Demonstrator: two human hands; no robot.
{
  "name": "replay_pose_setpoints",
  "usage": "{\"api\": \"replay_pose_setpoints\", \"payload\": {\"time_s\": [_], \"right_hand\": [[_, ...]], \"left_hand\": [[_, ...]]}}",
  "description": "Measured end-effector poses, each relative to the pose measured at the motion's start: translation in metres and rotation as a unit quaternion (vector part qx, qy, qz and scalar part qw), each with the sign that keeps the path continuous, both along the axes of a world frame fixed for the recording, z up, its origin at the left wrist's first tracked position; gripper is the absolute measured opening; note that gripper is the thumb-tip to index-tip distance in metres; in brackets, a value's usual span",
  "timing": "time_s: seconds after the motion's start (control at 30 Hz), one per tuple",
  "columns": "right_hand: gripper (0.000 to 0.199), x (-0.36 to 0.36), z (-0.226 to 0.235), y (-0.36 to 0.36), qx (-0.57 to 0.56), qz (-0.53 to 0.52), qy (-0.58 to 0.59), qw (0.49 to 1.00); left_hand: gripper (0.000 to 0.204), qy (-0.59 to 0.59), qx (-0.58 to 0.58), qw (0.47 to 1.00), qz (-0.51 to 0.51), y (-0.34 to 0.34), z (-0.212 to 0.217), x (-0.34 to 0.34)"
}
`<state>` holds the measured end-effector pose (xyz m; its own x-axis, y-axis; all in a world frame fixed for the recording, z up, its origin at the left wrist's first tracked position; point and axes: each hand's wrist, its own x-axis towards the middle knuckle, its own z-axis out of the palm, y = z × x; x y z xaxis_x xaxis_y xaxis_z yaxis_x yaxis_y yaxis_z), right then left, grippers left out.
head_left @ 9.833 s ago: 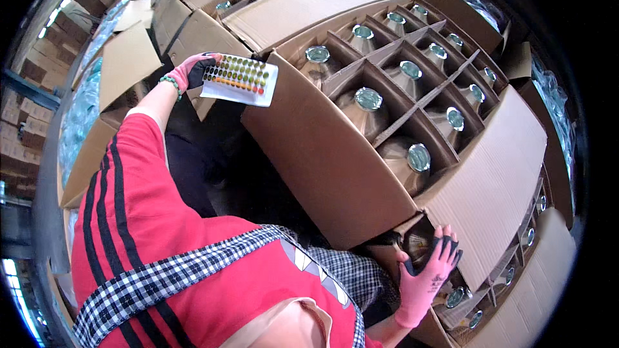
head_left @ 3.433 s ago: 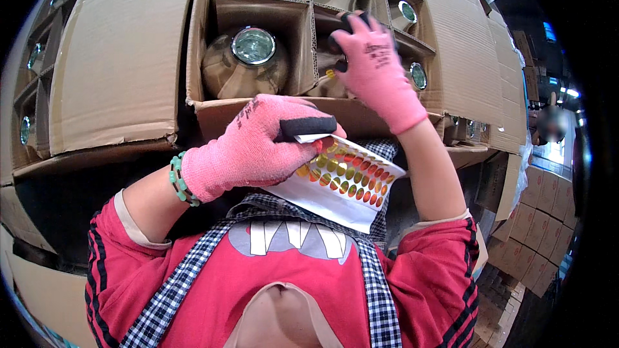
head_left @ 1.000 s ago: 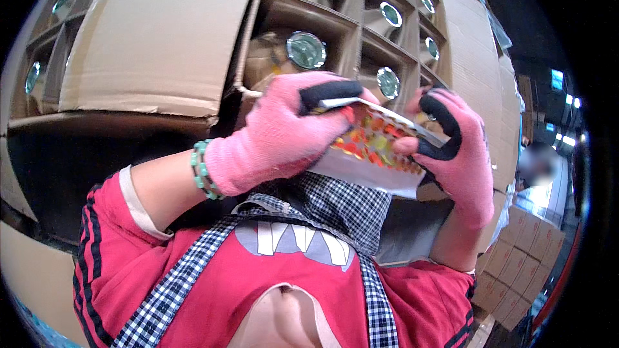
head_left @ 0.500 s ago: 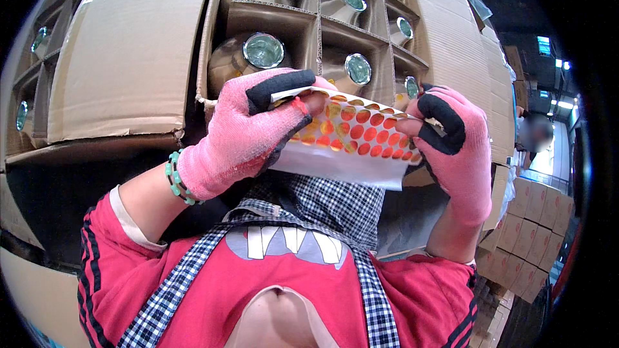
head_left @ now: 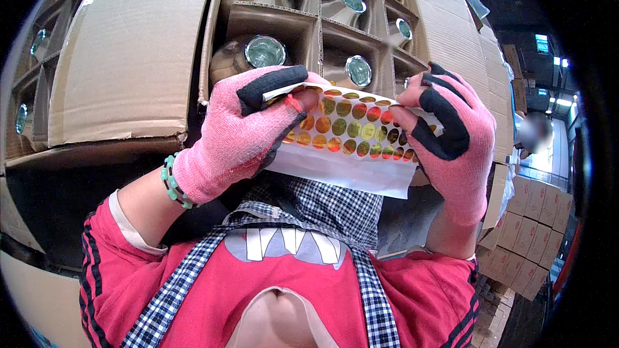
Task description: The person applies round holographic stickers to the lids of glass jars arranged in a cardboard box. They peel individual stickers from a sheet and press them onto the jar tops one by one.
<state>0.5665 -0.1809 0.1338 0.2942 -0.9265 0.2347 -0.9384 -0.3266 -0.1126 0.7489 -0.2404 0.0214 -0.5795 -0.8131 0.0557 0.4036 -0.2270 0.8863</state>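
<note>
the right hand (head_left: 456, 130), over the jars (head_left: 358, 71) at one o'clock a few seconds ago, now pinches the sheet (head_left: 351, 177) by its two o'clock corner. against half a second ago, its dots (head_left: 368, 131) shine greener and yellower, less red.

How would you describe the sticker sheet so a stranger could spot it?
Start at the open, divided brown cardboard box at top centre. Below it, the pink-and-black-gloved left hand and matching right hand have a rectangular white paper sheet between them. Only it carries rows of shiny, round gold-to-red stickers.
</note>
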Motion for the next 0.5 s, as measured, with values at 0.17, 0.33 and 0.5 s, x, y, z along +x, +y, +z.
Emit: {"api": "replay_pose_setpoints", "payload": {"time_s": [0.17,0.33,0.5], "right_hand": [[0.019,-0.005,-0.01,0.004,-0.048,0.017,0.029,0.998],[0.018,-0.034,-0.02,-0.011,0.026,0.07,-0.181,0.981],[0.016,-0.139,-0.053,-0.088,0.034,-0.122,-0.219,0.967]], "left_hand": [[0.018,0.043,0.013,0.999,0.024,0.001,-0.01,-0.007],[0.018,0.01,0.032,0.999,0.012,-0.002,-0.014,-0.007],[0.017,-0.036,-0.003,0.999,0.025,-0.009,-0.017,-0.013]]}}
